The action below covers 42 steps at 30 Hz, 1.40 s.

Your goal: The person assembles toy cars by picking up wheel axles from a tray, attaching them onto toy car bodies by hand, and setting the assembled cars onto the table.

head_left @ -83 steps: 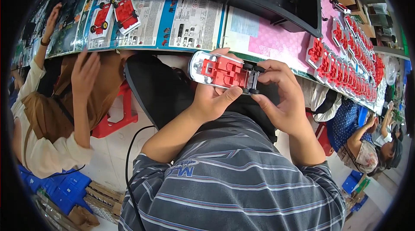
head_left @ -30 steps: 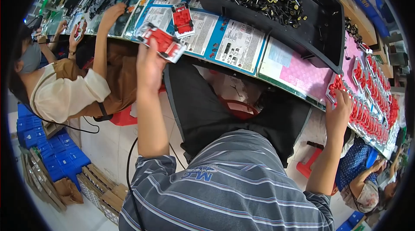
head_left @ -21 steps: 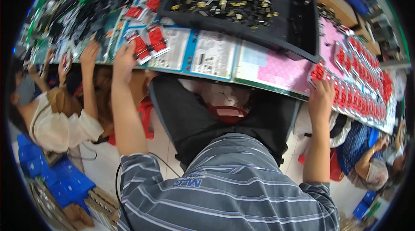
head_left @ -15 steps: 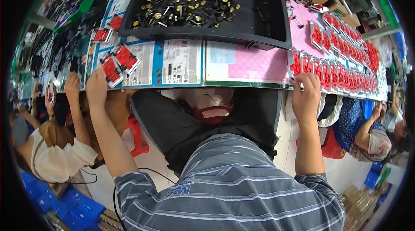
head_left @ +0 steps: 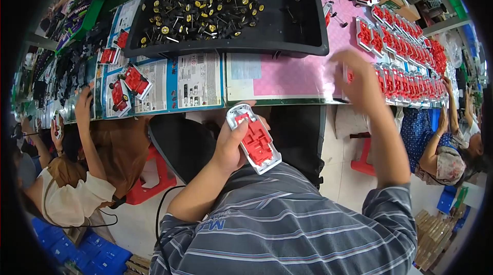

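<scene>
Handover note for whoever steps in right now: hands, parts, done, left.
Left hand: holds one red-and-white toy chassis over the lap, below the bench edge.
Right hand: blurred, reaching to the row of red chassis on the pink mat; grip unclear.
Black tray of wheel axles sits behind the mat.
Done: several chassis lie at bench left.
Left: the row on the right.

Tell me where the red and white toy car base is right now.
In the head view the red and white toy car base sits in the left hand, low and near centre, just below the table edge and above the striped shirt.
</scene>
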Each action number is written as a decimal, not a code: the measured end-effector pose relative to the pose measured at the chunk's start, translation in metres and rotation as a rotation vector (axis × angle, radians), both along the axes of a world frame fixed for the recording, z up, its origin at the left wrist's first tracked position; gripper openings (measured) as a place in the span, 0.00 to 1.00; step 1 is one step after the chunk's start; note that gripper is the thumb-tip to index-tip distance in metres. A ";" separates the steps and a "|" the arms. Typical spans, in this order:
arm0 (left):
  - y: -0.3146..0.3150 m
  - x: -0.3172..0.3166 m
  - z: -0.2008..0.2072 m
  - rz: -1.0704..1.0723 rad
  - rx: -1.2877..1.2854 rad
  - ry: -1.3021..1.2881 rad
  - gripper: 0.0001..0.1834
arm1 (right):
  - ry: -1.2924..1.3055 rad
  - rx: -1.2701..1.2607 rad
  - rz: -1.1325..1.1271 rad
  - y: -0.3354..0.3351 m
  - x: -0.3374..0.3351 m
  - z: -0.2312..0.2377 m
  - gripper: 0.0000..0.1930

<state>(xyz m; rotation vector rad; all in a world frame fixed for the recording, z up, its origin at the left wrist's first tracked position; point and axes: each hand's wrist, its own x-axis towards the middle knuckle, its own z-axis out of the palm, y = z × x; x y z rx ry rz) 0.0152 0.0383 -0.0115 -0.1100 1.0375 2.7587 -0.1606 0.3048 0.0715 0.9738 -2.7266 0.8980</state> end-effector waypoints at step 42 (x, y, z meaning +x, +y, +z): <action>-0.002 0.022 -0.033 0.150 -0.282 0.119 0.45 | 0.197 0.033 -0.016 -0.081 -0.042 0.014 0.17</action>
